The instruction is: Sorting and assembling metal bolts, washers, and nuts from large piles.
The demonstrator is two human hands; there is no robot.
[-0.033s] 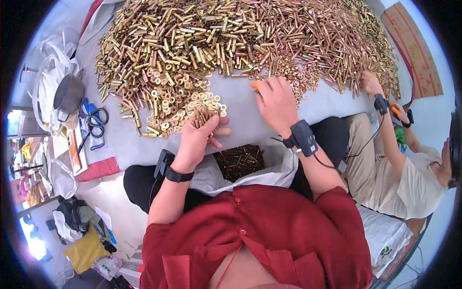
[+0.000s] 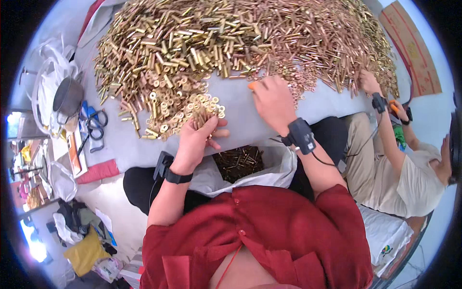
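My left hand [image 2: 195,139] is closed around a bunch of slim brass-coloured metal pins [image 2: 202,118], their ends pointing up, its outer fingers loosely bent. It is at the near edge of a heap of flat brass washers [image 2: 166,101]. My right hand [image 2: 274,98] bends down over the grey table cover [image 2: 231,96], with an orange cover [image 2: 252,85] on one digit. Its fingers are drawn together and their tips are hidden, so what they hold cannot be seen. Small copper-toned rings [image 2: 303,79] lie just beyond it.
A large mound of metal tubes [image 2: 207,43] fills the far side. Below the table edge, a white sack [image 2: 281,168] holds dark metal pieces [image 2: 240,161]. Scissors [image 2: 96,124] and a metal cup [image 2: 68,96] are at left. A co-worker's hand [image 2: 369,83] reaches into the mound at right.
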